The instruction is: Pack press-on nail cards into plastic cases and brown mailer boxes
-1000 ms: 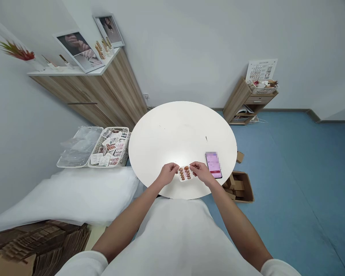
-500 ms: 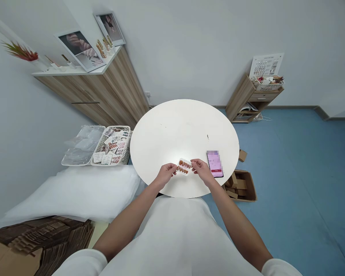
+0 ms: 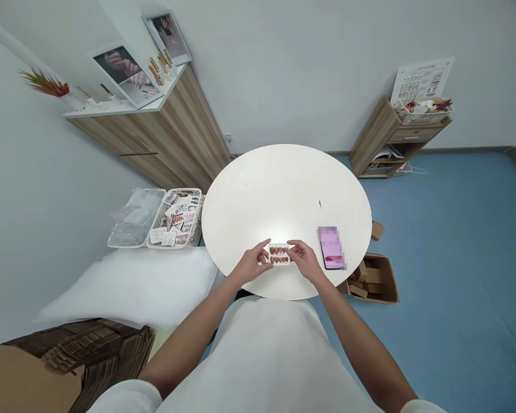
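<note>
Card of brown nails (image 3: pixel 279 255), lower centre of frame, between your hands.
Your right hand (image 3: pixel 304 258) pinches the card's right edge; your left hand (image 3: pixel 251 265) stands with thumb and forefinger parted at its left edge, contact undeterminable. A phone (image 3: pixel 332 246) lies right of them on the white table (image 3: pixel 284 183).

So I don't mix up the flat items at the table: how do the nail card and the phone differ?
The nail card is white with two rows of brownish nails; the phone shows a pinkish-purple screen. The nail card looks smaller than the phone. The nail card's long side runs left to right between the left hand and right hand; the phone's runs away from the person, untouched. Both are roughly rectangular.
</note>
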{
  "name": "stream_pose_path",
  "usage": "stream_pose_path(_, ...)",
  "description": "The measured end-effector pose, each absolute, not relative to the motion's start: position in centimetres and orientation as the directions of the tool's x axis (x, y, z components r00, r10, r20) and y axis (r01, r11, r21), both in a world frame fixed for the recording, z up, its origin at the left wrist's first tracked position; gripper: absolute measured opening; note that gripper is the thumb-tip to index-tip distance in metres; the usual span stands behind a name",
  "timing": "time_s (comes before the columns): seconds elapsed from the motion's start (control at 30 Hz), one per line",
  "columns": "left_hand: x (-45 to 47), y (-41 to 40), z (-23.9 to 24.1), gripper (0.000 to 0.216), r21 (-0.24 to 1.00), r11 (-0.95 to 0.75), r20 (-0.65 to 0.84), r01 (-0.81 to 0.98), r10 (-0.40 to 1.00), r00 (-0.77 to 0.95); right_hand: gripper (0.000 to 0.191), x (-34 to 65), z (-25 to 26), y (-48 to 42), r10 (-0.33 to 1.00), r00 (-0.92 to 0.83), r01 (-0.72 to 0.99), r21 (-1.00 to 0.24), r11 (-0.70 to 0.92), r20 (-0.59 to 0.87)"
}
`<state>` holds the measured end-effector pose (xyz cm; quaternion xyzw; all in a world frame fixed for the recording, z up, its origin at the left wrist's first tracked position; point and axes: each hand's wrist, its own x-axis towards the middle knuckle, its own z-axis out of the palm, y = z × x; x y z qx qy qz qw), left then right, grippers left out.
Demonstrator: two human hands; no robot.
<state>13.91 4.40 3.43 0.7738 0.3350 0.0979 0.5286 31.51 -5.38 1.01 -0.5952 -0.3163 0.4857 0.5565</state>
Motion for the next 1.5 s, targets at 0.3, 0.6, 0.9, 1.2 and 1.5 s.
stream_pose_path(0.3, 9.8, 6.2, 0.7, 0.070, 0.842, -0.168, -0.290, 0.513, 0.661, 0.692, 0.057, 28.8, -0.4, -2.9, 0.954, 0.101, 0.185, -0.937, -0.298, -0.283)
stream_pose_path(0.6, 4.3, 12.0, -1.3, 0.066, 0.809, -0.057, -0.312, 0.584, 0.802, 0.510, 0.063, 23.5, -2.1, 5.8, 0.960, -0.034, 0.476, -0.849, -0.229, -0.278)
stream_pose_path(0.9, 0.6, 20.3, -4.8, 0.054, 0.772, -0.081, -0.282, 0.630, 0.845, 0.454, 0.062, 18.2, -4.9, 14.7, 0.936, 0.033, 0.532, -0.787, -0.312, -0.349)
stream_pose_path(1.2, 0.6, 24.6, -7.1, 0.055, 0.730, -0.049, -0.367, 0.682, 0.813, 0.451, 0.062, 16.5, -7.4, 18.5, 0.902, 0.119, 0.577, -0.710, -0.404, -0.416)
stream_pose_path(1.5, 0.2, 24.2, -6.5, 0.058, 0.794, 0.271, -0.502, 0.545, 0.797, 0.335, 0.067, 14.6, -6.0, 17.2, 0.838, 0.245, 0.289, -0.788, -0.543, -0.487)
